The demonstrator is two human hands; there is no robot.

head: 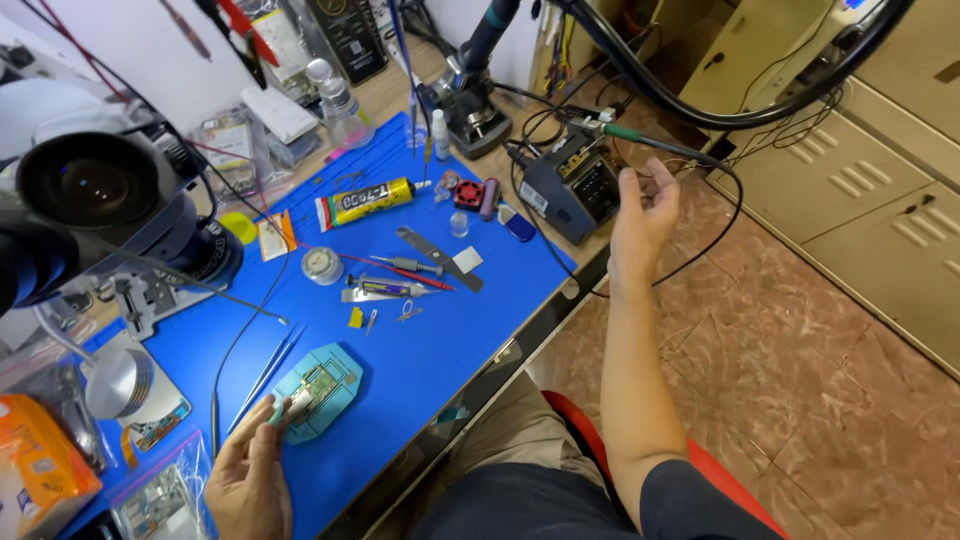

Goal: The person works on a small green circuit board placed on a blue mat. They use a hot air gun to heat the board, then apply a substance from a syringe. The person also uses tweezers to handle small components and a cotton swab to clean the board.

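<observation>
Blue mat (440,340): left hand (250,480) grips teal holder (322,392); right hand (642,215) loosely open, empty.

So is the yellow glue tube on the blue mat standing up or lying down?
Lying down. The yellow glue tube rests flat on its side on the blue mat, nozzle pointing toward the soldering station.

A workbench covered by a blue mat (440,340) stands over a floor of reddish-brown marbled tiles (800,360). Beige metal cabinets (880,190) with louvred drawer fronts line the far side of the room. A red chair seat (720,480) shows beside the bench, and the light is even and bright.
</observation>
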